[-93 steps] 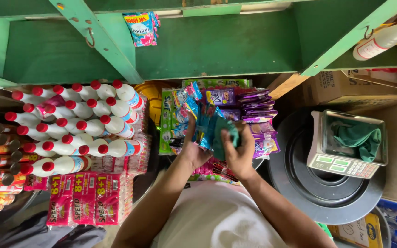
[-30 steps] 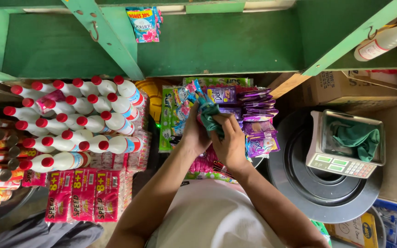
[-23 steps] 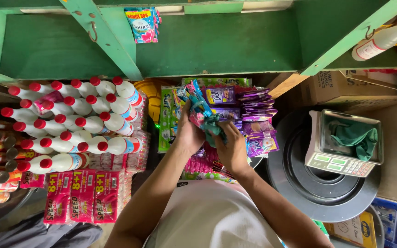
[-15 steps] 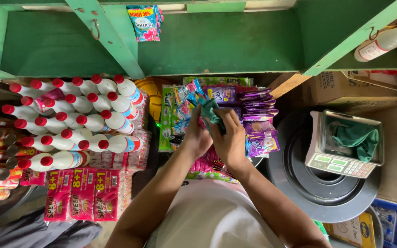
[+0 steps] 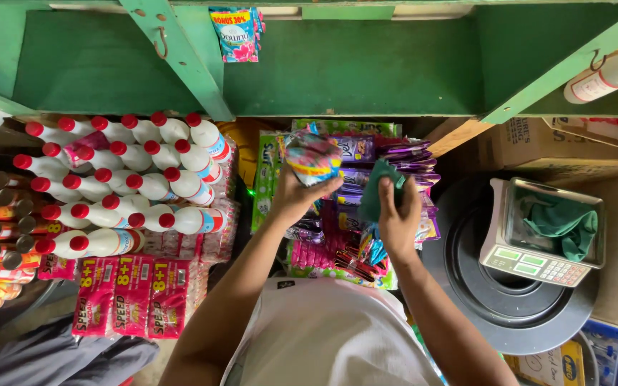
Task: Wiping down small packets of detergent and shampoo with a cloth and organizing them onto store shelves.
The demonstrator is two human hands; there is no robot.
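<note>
2 hands busy here: your left hand [image 5: 291, 196] is gripping a crinkly multicolour sachet bundle [image 5: 313, 157] lifted above the purple sachet stack [image 5: 388, 161], and your right hand [image 5: 398, 218] is pinching a soft green cloth [image 5: 380, 191] beside it. Looks mid-wipe to me, with the glossy packs below untouched.

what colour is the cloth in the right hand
Dark green. The cloth sits bunched in the right hand, clearest in the head view.
</note>
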